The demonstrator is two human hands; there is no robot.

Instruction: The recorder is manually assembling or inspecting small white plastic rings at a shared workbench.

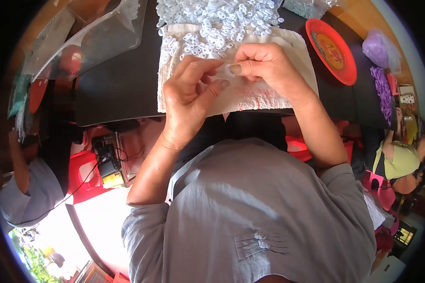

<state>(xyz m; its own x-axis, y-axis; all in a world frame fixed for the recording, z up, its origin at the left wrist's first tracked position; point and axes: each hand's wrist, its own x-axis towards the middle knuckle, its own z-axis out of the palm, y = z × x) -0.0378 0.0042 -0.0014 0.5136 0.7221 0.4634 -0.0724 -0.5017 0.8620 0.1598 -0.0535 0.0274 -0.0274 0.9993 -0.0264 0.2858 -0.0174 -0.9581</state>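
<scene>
The left hand (189, 94) is up over the cloth, just left of centre in the upper frame: thumb and forefinger curved, a narrow gap between their tips, and whether the folded fingers behind grip anything, I can't tell! Across to the right hand (267, 67), just right of centre, and here's the pinch: thumb and forefinger closed on a small whitish piece (228, 70), poking out leftward, towards the left hand, the two hands near but apart.

Now sweep from the far left: a person in a blue-grey top (33, 193) at the lower-left edge, then a red stool (82, 184) beneath the dark worktop (120, 94). A clear plastic bin (104, 47) fills the upper left. On to the top centre, where a heap of white pieces (217, 14) spills onto the pale cloth (295, 49), many of them with holes showing. Right of the cloth, a red oval tray (347, 77); further over, a purple bag (376, 47) in the upper right, purple strands (381, 94) just below it, and a person in a yellow-green top (401, 160) at the right edge.
</scene>
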